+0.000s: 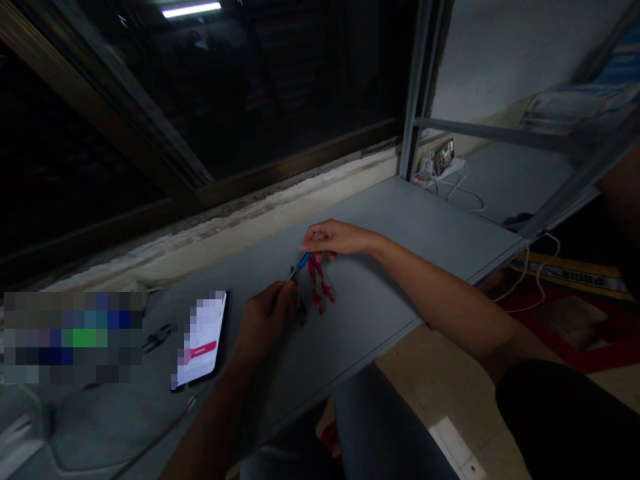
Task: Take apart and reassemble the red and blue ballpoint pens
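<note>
Centrally, one slim blue-and-silver piece (303, 261) is spanning from left hand (267, 310), gripping its silver end, to right hand (330, 237), pinching its blue end, red strips (315, 288) are hanging below right hand, grey tabletop (425, 217) beneath.

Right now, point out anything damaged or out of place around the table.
The ledge beneath the window looks rough and possibly chipped, with patchy white and dark stretches along its edge.

You are holding a plastic-looking blue piece (303, 261) over a smooth, matt tabletop (370, 340). At left, a smartphone (205, 343) is looking glass-fronted; far off, a glossy windowpane (310, 73) is gleaming above a rough, flaking ledge (305, 187).
</note>
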`<state>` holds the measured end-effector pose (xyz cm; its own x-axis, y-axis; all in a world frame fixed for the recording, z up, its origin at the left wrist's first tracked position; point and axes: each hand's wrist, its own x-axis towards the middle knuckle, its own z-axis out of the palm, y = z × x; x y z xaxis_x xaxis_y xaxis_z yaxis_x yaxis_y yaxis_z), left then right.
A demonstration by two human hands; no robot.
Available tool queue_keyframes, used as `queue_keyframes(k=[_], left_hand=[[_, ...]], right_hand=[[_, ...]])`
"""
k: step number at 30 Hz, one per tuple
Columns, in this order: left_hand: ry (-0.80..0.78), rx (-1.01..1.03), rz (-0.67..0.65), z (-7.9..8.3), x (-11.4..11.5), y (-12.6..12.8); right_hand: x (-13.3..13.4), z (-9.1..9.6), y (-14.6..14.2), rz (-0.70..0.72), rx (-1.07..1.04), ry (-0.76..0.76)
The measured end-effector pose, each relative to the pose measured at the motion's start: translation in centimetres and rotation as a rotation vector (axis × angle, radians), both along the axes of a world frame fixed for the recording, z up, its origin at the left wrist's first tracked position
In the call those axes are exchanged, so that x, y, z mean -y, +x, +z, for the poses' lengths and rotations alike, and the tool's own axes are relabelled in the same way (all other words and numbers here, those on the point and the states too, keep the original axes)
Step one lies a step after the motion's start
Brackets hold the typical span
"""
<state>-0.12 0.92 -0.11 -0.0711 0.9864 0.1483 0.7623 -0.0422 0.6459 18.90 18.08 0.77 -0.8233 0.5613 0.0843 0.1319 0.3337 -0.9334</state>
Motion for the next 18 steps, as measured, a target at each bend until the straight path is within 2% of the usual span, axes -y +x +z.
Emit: queue_keyframes(k=[2, 7, 12, 15, 18], left_hand=[[-0.002, -0.007, -0.001, -0.1, 0.0, -0.1], [0.010, -0.149, -0.007, -0.5, 0.0, -0.4], [0.132, -0.251, 0.017, -0.8, 0.3, -0.3], [0.132, -0.194, -0.069, -1.0, 0.6, 0.2], [0.053, -0.109, -0.239, -1.1, 0.9, 0.7]], right_hand=[[-0.2, -0.2, -0.1, 0.084, -0.048, -0.023], [-0.1, -0.4, -0.2, 0.070, 0.054, 0.130], [0.2, -0.1, -0.4, 0.030, 0.057, 0.032], [0.2, -0.1, -0.6, -0.050, -0.001, -0.049], [0.4, -0.2, -0.8, -0.107, -0.030, -0.068]])
